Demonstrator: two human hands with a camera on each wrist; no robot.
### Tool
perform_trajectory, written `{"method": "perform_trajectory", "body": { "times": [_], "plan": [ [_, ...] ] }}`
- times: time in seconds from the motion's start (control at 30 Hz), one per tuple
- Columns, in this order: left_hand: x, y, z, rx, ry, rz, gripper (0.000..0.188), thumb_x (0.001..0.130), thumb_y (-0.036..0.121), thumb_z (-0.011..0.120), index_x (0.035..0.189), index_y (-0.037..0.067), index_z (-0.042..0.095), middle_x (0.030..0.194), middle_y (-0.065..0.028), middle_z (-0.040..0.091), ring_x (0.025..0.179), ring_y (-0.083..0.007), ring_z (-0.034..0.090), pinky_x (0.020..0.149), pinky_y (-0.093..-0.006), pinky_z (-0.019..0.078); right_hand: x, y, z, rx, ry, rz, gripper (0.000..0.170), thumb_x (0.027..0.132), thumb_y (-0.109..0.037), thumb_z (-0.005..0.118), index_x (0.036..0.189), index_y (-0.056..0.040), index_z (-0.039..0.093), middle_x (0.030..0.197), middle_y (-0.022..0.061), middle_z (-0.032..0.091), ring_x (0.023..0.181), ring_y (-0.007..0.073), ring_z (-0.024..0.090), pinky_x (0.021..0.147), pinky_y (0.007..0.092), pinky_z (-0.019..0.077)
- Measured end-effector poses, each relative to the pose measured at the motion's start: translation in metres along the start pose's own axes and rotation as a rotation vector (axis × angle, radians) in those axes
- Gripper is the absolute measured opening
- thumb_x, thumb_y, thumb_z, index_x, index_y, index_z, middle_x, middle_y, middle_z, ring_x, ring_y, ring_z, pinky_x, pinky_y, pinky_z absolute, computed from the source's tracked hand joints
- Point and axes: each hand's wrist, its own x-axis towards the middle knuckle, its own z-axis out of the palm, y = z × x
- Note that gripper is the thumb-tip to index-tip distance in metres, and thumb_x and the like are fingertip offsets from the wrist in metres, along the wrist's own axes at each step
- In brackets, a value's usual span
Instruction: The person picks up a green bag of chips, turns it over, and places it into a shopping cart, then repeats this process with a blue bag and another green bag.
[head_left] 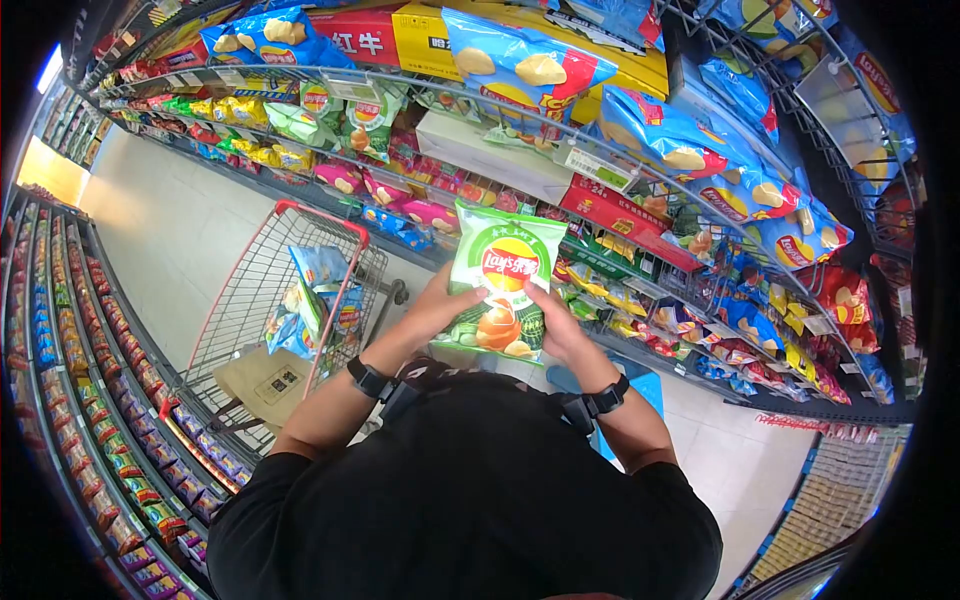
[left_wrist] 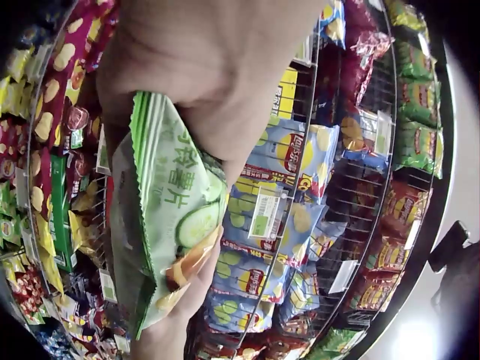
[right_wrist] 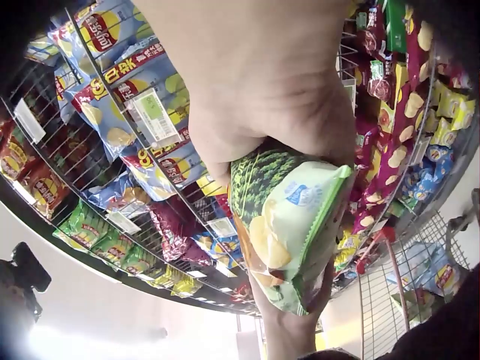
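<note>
A white and green bag of potato chips [head_left: 505,280] with a Lay's logo is held upright in front of the person's chest. The left hand [head_left: 437,308] grips its left side, thumb over the front. On the opposite side the right hand [head_left: 562,325] holds the edge, its thumb also lying on the front. From the left wrist view, the bag [left_wrist: 176,217] shows its crimped green end and cucumber picture below the hand [left_wrist: 195,67]. In the right wrist view the bag [right_wrist: 289,225] bulges between the two hands; the fingers behind it are largely hidden.
A red-handled shopping cart [head_left: 325,222] stands at the left, with several chip bags [head_left: 318,270] and a brown paper bag [head_left: 262,388] in it. Wire shelves full of snack bags [head_left: 530,68] curve ahead and right. Another snack rack [head_left: 105,400] lines the left side.
</note>
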Motion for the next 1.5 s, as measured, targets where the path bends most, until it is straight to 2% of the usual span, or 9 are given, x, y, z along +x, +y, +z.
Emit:
{"method": "perform_trajectory", "body": {
  "times": [0.27, 0.3, 0.47, 0.6, 0.73, 0.87, 1.1, 1.3, 1.5],
  "plan": [
    [0.011, -0.019, -0.019, 0.385, 0.214, 0.337, 0.051, 0.081, 0.016, 0.072, 0.126, 0.005, 0.050, 0.116, -0.0079, 0.058, 0.104, -0.0171, 0.058, 0.086, -0.0323, 0.0472, 0.014, 0.002, 0.000, -0.146, 0.131, -0.180, 0.051, 0.089, -0.015, 0.065, 0.131, 0.0009, 0.041, 0.122, 0.0125, 0.057, 0.110, 0.0194, 0.056, 0.094, 0.0324, 0.0457],
    [0.008, -0.014, -0.021, 0.427, 0.094, 0.271, 0.045, 0.080, 0.016, 0.072, 0.121, 0.006, 0.055, 0.119, -0.0057, 0.057, 0.106, -0.0157, 0.057, 0.084, -0.0320, 0.0475, 0.017, 0.003, -0.001, -0.217, 0.156, -0.222, 0.052, 0.088, -0.015, 0.065, 0.131, 0.0007, 0.041, 0.121, 0.0123, 0.057, 0.110, 0.0191, 0.056, 0.094, 0.0321, 0.0451],
    [-0.004, -0.007, -0.002, 0.510, 0.054, 0.279, 0.063, 0.082, 0.018, 0.071, 0.135, 0.006, 0.040, 0.120, -0.0125, 0.057, 0.109, -0.0183, 0.056, 0.090, -0.0336, 0.0471, 0.019, 0.006, 0.009, -0.565, 0.181, -0.417, 0.059, 0.084, -0.015, 0.069, 0.132, 0.0015, 0.039, 0.129, 0.0160, 0.050, 0.119, 0.0225, 0.048, 0.102, 0.0352, 0.0371],
    [0.001, -0.013, -0.003, 0.553, 0.184, 0.389, 0.078, 0.082, 0.023, 0.073, 0.142, 0.003, 0.027, 0.124, -0.0180, 0.054, 0.113, -0.0204, 0.055, 0.095, -0.0370, 0.0456, 0.014, 0.008, 0.011, -0.559, -0.097, -0.445, 0.072, 0.085, -0.019, 0.069, 0.143, 0.0002, 0.031, 0.140, 0.0145, 0.041, 0.127, 0.0262, 0.042, 0.105, 0.0389, 0.0348],
    [0.004, -0.007, -0.015, 0.278, 0.205, 0.271, 0.067, 0.079, 0.018, 0.075, 0.133, -0.001, 0.040, 0.122, -0.0145, 0.057, 0.110, -0.0191, 0.057, 0.092, -0.0330, 0.0466, -0.005, -0.010, 0.021, -0.665, -0.279, -0.254, 0.073, 0.084, -0.014, 0.070, 0.144, -0.0055, 0.031, 0.142, 0.0119, 0.040, 0.127, 0.0250, 0.043, 0.099, 0.0391, 0.0424],
    [-0.004, -0.002, -0.018, 0.224, 0.064, 0.228, 0.047, 0.083, 0.013, 0.071, 0.123, -0.002, 0.050, 0.112, -0.0107, 0.063, 0.103, -0.0164, 0.060, 0.090, -0.0317, 0.0475, 0.013, -0.004, -0.001, -0.704, 0.003, -0.452, 0.072, 0.081, -0.015, 0.075, 0.140, -0.0056, 0.035, 0.136, 0.0123, 0.044, 0.122, 0.0233, 0.047, 0.096, 0.0387, 0.0449],
    [-0.007, -0.008, -0.008, 0.080, -0.044, 0.142, 0.055, 0.084, 0.018, 0.070, 0.129, -0.003, 0.047, 0.119, -0.0113, 0.060, 0.109, -0.0171, 0.056, 0.095, -0.0323, 0.0440, 0.018, -0.008, -0.016, -0.750, -0.043, -0.416, 0.090, 0.079, -0.029, 0.078, 0.144, 0.0019, 0.025, 0.142, 0.0182, 0.038, 0.134, 0.0267, 0.034, 0.112, 0.0381, 0.0254],
    [-0.004, -0.014, -0.018, -0.123, -0.153, 0.096, 0.052, 0.088, 0.020, 0.066, 0.130, -0.003, 0.046, 0.122, -0.0113, 0.058, 0.113, -0.0180, 0.054, 0.098, -0.0332, 0.0422, 0.004, -0.017, -0.016, -0.407, -0.245, -0.321, 0.084, 0.083, -0.034, 0.072, 0.144, 0.0013, 0.026, 0.141, 0.0166, 0.040, 0.132, 0.0238, 0.036, 0.110, 0.0371, 0.0278],
    [-0.004, -0.007, -0.010, -0.107, -0.123, 0.100, 0.062, 0.089, 0.024, 0.065, 0.137, -0.002, 0.036, 0.133, -0.0129, 0.049, 0.120, -0.0189, 0.049, 0.100, -0.0335, 0.0408, -0.001, -0.019, -0.002, -0.368, -0.076, -0.202, 0.063, 0.082, -0.021, 0.073, 0.133, 0.0021, 0.043, 0.125, 0.0127, 0.056, 0.114, 0.0194, 0.054, 0.097, 0.0343, 0.0427]
  ]
}}
